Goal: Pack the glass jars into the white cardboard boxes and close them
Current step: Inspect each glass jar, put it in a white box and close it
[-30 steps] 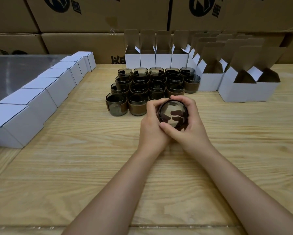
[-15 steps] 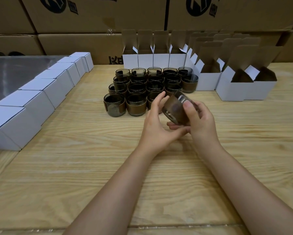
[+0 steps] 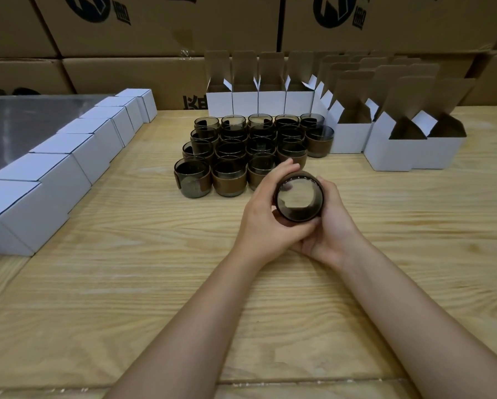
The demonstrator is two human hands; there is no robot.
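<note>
Far left of the frame, we've got a row of closed white boxes (image 3: 69, 168) running along the edge of the wooden table (image 3: 126, 283), lids down, with a shiny grey sheet (image 3: 25, 119) beside them in the upper left. Across the top, brown shipping cartons (image 3: 169, 30) are stacked like a wall.

Into the centre now: a tight block of smoked glass jars (image 3: 230, 180) with brown bands, all upright on the wood. Just right of that block's front corner, the left hand (image 3: 266, 217) curls its fingers round the left side of one glass jar (image 3: 299, 198), tipped on its side with a round end facing us. The right hand (image 3: 337, 226) cups the jar's right side and underside, fingers curled beneath. We can't tell whether the hands rest on the wood.

To the right, open white boxes (image 3: 396, 152) stand with flaps up, in rows reaching back behind the jars.
</note>
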